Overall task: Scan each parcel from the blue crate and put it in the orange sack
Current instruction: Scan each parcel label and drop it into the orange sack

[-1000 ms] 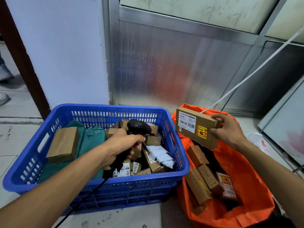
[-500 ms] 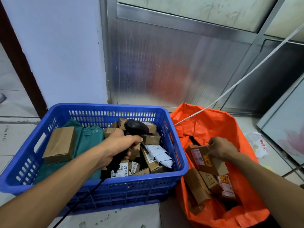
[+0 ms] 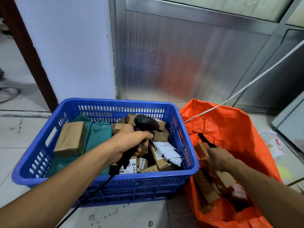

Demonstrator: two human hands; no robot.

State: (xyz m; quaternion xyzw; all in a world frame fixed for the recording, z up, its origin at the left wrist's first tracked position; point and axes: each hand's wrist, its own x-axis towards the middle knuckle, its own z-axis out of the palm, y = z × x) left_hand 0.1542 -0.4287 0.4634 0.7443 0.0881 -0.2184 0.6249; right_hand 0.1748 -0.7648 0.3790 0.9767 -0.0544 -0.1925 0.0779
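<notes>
One blue crate (image 3: 105, 177) stood on the floor at the left, and one orange sack (image 3: 230, 129) lay open just to its right, touching it. The left hand (image 3: 130, 143) hovered over the middle of the crate, its fingers curled round the grip of a single black scanner (image 3: 144, 123), whose one black cable (image 3: 92, 193) ran down over the near rim. The right hand (image 3: 218, 159) was down inside the sack, resting on a brown cardboard parcel (image 3: 201, 149) among the others there; the blur hid whether its fingers gripped the parcel or merely touched it.

In the crate, one large brown box (image 3: 70, 139) lay at the left on two green mailer bags (image 3: 98, 137). One white mailer bag (image 3: 167, 152) lay at the right. Around the scanner sat a heap of small brown boxes (image 3: 160, 136), at least eight, though overlap prevented an exact count. Inside the sack at least five brown parcels showed, stacked loosely. One white cord (image 3: 246, 83) crossed from the far right down to the sack's far edge. A white plastic bag (image 3: 273, 143) lay on the floor to the right.
</notes>
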